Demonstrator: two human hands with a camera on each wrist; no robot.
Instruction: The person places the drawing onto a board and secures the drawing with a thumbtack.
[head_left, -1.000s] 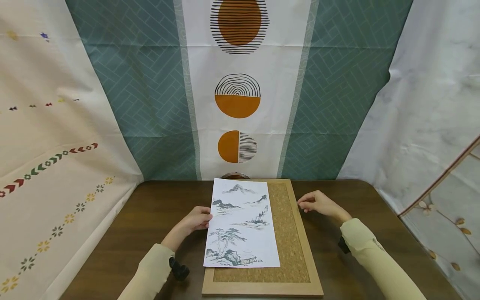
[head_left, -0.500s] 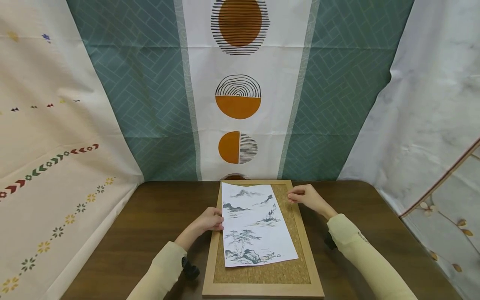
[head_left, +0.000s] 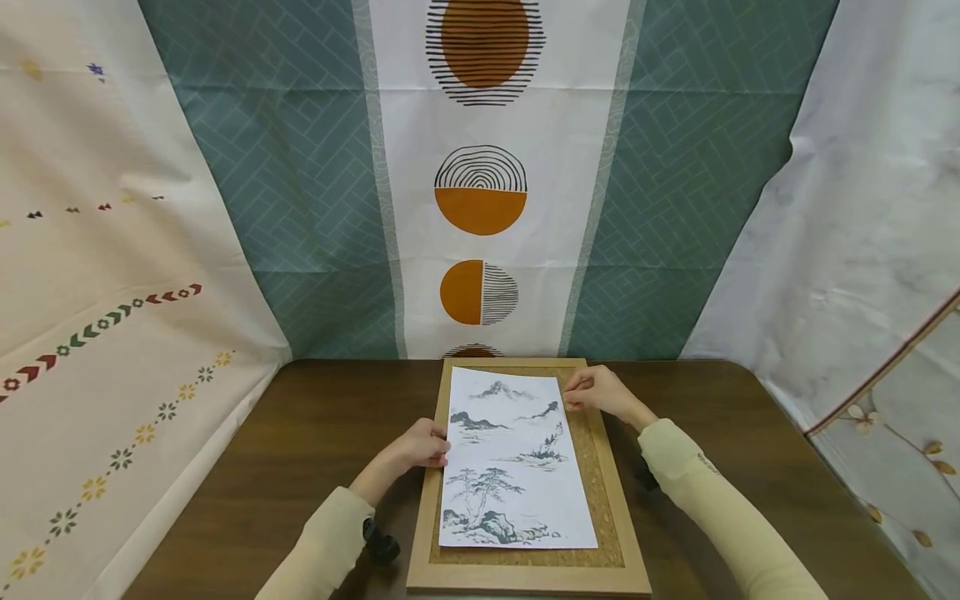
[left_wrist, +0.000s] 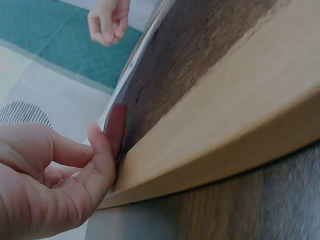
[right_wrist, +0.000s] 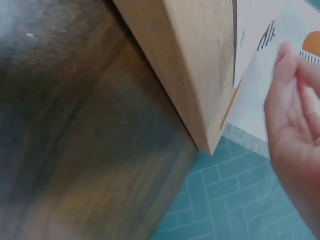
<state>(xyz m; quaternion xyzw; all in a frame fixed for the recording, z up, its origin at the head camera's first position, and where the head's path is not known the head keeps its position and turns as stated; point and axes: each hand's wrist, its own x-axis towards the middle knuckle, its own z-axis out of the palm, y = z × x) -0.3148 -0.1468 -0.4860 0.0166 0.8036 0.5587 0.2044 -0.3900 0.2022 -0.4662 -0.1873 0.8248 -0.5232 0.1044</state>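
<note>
A white sheet of paper (head_left: 517,458) printed with an ink landscape of mountains and trees lies over the wood-framed cork board (head_left: 603,492), tilted slightly against it. At the sheet's left edge, my left hand (head_left: 425,443) pinches the paper. In the left wrist view, a fingertip of my left hand (left_wrist: 60,175) shows through beneath the sheet, beside the frame. My right hand (head_left: 600,393) is over the board's upper right, its curled fingertips right at the paper's right edge. The right wrist view shows my right hand (right_wrist: 295,105) blurred; I cannot tell whether it holds anything.
The board rests on a dark wooden table (head_left: 337,417). Behind it hangs a green and white patterned cloth (head_left: 480,125). A cream floral cloth (head_left: 112,375) borders the left side, and a pale cloth (head_left: 855,250) the right.
The sheet first shifts rightward over the board with my left hand, then lies straighter and lower. My right hand moves left from beside the frame to the paper's right edge.
</note>
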